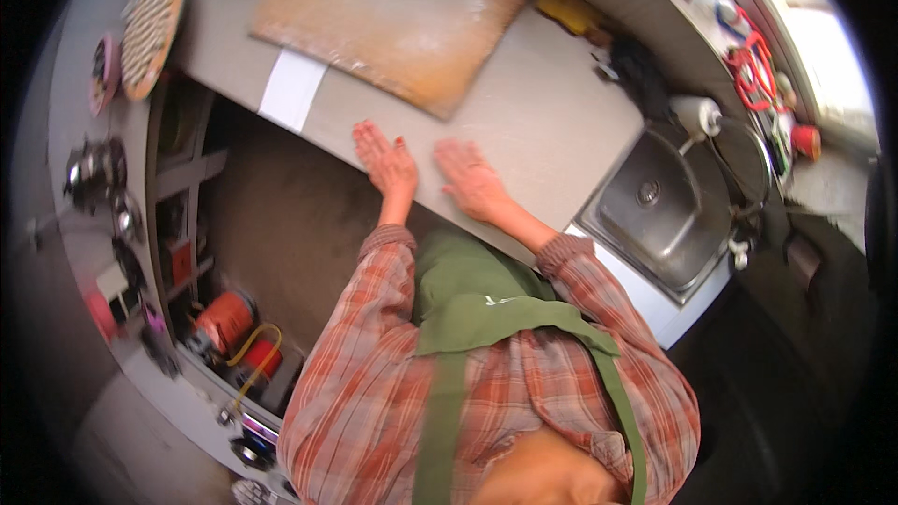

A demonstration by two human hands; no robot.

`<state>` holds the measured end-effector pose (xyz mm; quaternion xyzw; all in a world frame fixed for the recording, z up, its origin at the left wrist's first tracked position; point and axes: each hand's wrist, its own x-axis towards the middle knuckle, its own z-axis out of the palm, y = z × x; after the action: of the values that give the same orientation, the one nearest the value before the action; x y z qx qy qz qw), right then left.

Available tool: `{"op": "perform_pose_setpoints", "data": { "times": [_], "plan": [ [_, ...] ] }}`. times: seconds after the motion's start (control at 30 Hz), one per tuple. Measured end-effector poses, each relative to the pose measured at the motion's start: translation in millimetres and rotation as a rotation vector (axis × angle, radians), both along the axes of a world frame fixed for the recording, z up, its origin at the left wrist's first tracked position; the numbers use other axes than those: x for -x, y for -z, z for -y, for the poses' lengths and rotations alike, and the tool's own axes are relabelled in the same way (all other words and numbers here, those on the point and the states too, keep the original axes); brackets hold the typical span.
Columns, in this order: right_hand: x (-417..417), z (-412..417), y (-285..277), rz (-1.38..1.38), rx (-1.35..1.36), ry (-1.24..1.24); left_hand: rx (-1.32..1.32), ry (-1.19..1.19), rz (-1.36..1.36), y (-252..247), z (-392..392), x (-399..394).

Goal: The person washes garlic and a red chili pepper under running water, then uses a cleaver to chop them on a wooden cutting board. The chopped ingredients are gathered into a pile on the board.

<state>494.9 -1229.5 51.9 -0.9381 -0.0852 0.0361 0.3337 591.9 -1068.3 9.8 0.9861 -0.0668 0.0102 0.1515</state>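
Note:
My left hand is at the front edge of the grey countertop, palm down with fingers somewhat apart, holding nothing. To its right my right hand, slightly blurred, lies flat or just above the same counter, also with nothing in it. Beyond both hands a wooden board with white, flour-like residue rests on the counter, and neither hand touches it. A white rectangular patch, either paper or tile, shows left of my left hand, between the board and the counter's edge.
A steel sink is set into the counter at right, with a dark bag and a yellow item behind. At left stand a round tray of small pale pieces and a metal pot. A red gas cylinder is low down.

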Motion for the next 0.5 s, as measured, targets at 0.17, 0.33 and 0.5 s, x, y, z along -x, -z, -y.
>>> {"op": "perform_pose_setpoints", "data": {
  "times": [0.17, 0.33, 0.5],
  "plan": [
    [-26.0, 76.4, 14.4, -0.115, 0.254, 0.158, -0.072, 0.123, -0.076, -12.7, 0.1, 1.2],
    [53.8, 235.4, 49.2, -0.190, 0.608, 1.011, -0.001, 0.450, -0.196, -17.6, 35.2, 29.8],
    [55.0, 191.9, 13.8, -0.100, 0.550, 0.932, 0.139, 0.697, -0.269, -20.8, 87.8, 40.3]
  ]
}}
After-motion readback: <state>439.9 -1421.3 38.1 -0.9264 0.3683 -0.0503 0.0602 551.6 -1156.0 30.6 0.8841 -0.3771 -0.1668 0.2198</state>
